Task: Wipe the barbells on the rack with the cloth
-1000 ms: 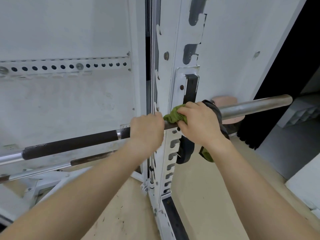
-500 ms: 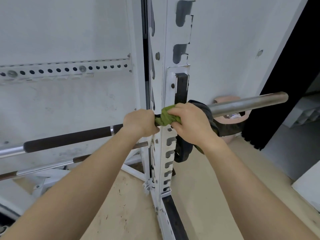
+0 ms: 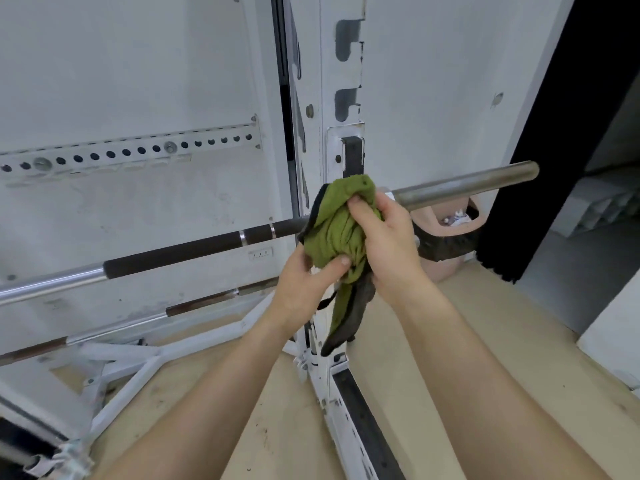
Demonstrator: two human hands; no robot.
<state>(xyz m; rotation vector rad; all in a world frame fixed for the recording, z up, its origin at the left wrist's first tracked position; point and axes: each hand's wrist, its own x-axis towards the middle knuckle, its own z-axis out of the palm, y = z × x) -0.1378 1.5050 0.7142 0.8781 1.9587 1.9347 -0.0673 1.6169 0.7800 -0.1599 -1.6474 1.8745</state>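
Observation:
A long barbell [image 3: 180, 252] with a dark knurled shaft and a bare steel sleeve end [image 3: 467, 187] lies across the white rack upright [image 3: 341, 109]. In front of the bar, just off it, a bunched green cloth [image 3: 337, 225] with a dark underside is held by both hands. My left hand [image 3: 304, 285] pinches its lower edge between thumb and fingers. My right hand [image 3: 388, 237] grips it from the right, its tail hanging down. A second, thinner barbell [image 3: 145, 318] rests lower on the rack.
A white wall with a perforated rail [image 3: 131, 150] stands behind the rack. White base struts [image 3: 138, 355] cross the wooden floor at lower left. A pink bin [image 3: 450, 220] sits behind the sleeve, next to a black curtain [image 3: 561, 133].
Both hands came off the upper barbell. The cloth, earlier wrapped on the bar at the upright, is now lifted clear and bunched between both hands.

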